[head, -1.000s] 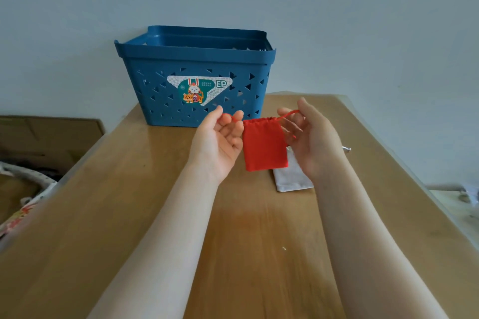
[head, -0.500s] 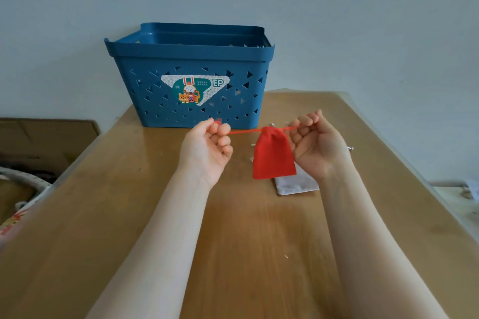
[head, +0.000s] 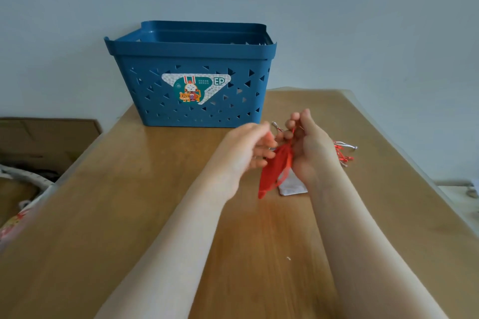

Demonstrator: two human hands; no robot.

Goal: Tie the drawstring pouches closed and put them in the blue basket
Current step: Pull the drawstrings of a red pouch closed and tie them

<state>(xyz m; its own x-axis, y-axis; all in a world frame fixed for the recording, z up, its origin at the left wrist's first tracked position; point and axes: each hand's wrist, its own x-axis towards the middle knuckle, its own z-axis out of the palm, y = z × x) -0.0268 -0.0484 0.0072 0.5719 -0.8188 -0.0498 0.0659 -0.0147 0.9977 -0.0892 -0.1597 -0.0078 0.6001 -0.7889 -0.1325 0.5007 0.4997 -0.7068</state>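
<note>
Near the middle of the surface point(head: 129, 215), both hands are close together on the red pouch point(head: 274, 171), which hangs bunched at its neck. The right hand point(head: 308, 142) pinches its cord; the left hand point(head: 248, 147) is blurred, grip unclear. Tying looks unfinished. White pouches point(head: 293, 186) lie beneath, untied. The far blue basket point(head: 191, 85) awaits; its inside is hidden.

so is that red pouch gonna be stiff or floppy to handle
Probably floppy: the red pouch hangs limp and creased from the right hand. Likely light too, since its strings alone seem to carry it. It shouldn't roll; the white pouch beneath lies flat on the table.
</note>
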